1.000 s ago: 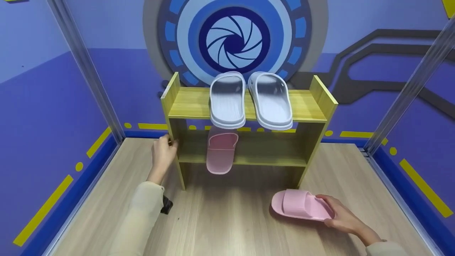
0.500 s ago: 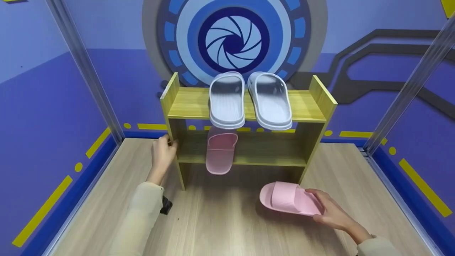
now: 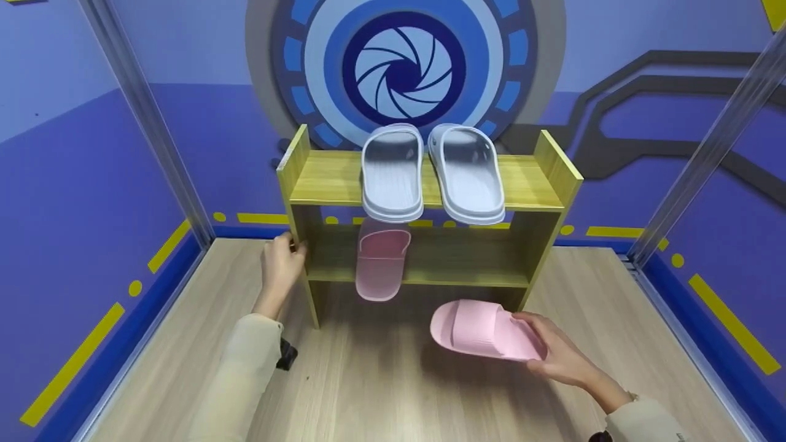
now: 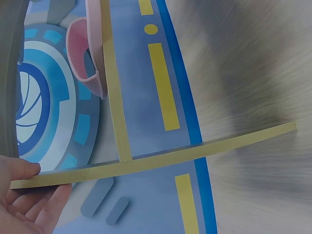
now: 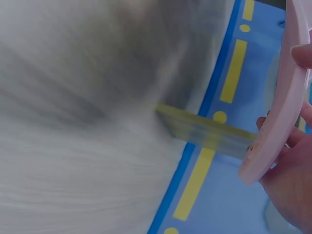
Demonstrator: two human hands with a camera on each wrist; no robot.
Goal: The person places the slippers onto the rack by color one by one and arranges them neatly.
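Observation:
My right hand grips a pink slide slipper by its heel end, with the toe pointing left. It is held above the floor before the rack's right leg; in the right wrist view the slipper is seen edge-on. My left hand grips the left side panel of a wooden shoe rack; the left wrist view shows thumb and fingers on either side of that panel. Another pink slipper rests on the middle shelf, left of centre, its heel jutting past the front edge.
Two pale grey clogs sit side by side on the top shelf, heels over the front edge. Blue printed walls enclose the back and sides. Wood-grain floor lies in front of the rack. Metal posts stand in both corners.
My right hand has carried the pink slipper leftward and up, closer to the rack. My left hand, the rack and the other footwear have stayed in place.

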